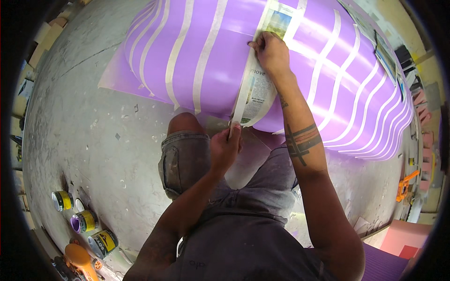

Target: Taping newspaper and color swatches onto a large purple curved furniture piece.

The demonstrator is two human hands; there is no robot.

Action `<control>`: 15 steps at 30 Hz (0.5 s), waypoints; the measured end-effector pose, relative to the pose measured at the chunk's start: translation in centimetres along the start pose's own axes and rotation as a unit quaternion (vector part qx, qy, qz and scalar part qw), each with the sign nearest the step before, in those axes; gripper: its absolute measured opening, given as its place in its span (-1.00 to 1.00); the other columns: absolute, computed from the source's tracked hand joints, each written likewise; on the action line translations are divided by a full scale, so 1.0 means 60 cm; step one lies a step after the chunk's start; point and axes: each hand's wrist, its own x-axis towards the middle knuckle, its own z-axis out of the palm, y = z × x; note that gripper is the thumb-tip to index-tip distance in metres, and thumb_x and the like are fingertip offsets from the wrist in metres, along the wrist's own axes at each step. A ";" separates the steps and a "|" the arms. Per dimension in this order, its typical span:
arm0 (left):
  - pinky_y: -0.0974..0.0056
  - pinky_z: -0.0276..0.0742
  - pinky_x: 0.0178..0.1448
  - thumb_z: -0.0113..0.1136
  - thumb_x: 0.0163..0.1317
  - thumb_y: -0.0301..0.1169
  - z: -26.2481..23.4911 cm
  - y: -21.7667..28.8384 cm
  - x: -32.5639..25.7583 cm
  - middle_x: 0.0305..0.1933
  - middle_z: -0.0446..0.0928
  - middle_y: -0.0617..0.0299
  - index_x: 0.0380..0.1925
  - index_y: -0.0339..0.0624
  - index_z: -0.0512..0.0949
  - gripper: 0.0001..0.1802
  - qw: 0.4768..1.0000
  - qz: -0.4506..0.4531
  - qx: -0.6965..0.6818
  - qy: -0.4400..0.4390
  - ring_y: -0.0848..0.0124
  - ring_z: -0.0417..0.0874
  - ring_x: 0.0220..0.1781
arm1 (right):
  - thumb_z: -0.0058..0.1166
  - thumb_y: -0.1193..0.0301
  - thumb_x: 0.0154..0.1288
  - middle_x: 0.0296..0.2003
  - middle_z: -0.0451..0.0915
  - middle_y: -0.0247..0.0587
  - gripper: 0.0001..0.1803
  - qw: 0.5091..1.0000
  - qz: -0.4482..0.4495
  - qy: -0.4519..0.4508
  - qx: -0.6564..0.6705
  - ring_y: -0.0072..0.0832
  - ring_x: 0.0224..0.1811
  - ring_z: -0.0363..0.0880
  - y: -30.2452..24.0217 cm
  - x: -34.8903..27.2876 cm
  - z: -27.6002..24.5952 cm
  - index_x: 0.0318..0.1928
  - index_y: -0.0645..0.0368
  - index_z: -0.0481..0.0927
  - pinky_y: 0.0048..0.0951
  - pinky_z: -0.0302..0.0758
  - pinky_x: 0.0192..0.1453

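Closest to my lens, at six o'clock, sit the grey shirt and paint-flecked shorts, and from them both forearms run up toward the work. Just above, my left hand (226, 149) has its fingers (234, 132) pinched shut on the lower end of a strip of masking tape (240, 100). That strip climbs toward twelve o'clock along the edge of a sheet of newspaper (259, 89), which lies over the curved purple panel (225, 51) filling the upper middle of the view. At the top end, my right hand (272, 52) presses down on tape and paper, fingers curled and flat against the surface; it grips nothing that I can see, it only pins.

To do this well, I judge the lower hand should keep the strip taut and in line with the paper's edge, while the upper hand smooths downward from where it is anchored, so no wrinkle or gap opens on the curve.

Pale tape lines (204, 56) already band the panel from ten o'clock round to three o'clock, some crossing each other on the right side. More newspaper (387, 58) is stuck along the far right rim. Out on the concrete floor (84, 117), at eight o'clock, stand three small paint tins (84, 221), one with purple at its mouth, and an orange tool (80, 258) lies at seven o'clock.
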 end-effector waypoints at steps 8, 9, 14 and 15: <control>0.30 0.38 -0.48 0.17 0.51 0.03 0.003 -0.024 0.040 -0.63 0.45 0.29 -0.56 -0.25 0.53 -0.40 0.996 -0.077 -0.042 0.004 0.51 0.47 -0.62 | 0.44 0.28 0.21 -0.34 0.56 -0.09 -0.66 0.998 -0.046 0.005 0.036 -0.04 -0.27 0.59 0.007 -0.028 0.005 -0.37 0.22 0.54 -0.07 0.56 -0.14; 0.30 0.38 -0.48 0.17 0.51 0.03 0.004 -0.026 0.043 -0.63 0.45 0.29 -0.56 -0.25 0.53 -0.40 0.996 -0.077 -0.044 0.007 0.51 0.47 -0.62 | 0.42 0.35 0.23 -0.37 0.53 -0.10 -0.68 0.996 -0.068 0.007 0.054 -0.05 -0.29 0.53 0.006 -0.038 0.006 -0.40 0.23 0.49 -0.08 0.52 -0.13; 0.28 0.40 -0.50 0.18 0.51 0.01 -0.002 -0.033 0.058 -0.64 0.46 0.27 -0.58 -0.23 0.52 -0.41 0.994 -0.095 -0.058 -0.023 0.47 0.53 -0.62 | 0.47 0.30 0.13 -0.34 0.52 -0.09 -0.70 0.992 -0.122 0.010 0.034 -0.07 -0.26 0.50 -0.001 -0.108 0.000 -0.38 0.17 0.57 -0.06 0.46 -0.14; 0.28 0.40 -0.50 0.18 0.51 0.01 -0.003 -0.031 0.062 -0.64 0.46 0.27 -0.58 -0.23 0.52 -0.41 0.993 -0.097 -0.059 -0.022 0.47 0.53 -0.62 | 0.48 0.31 0.10 -0.31 0.51 -0.10 -0.70 0.991 -0.130 0.012 0.026 -0.08 -0.24 0.47 -0.005 -0.125 -0.003 -0.38 0.15 0.57 -0.07 0.43 -0.13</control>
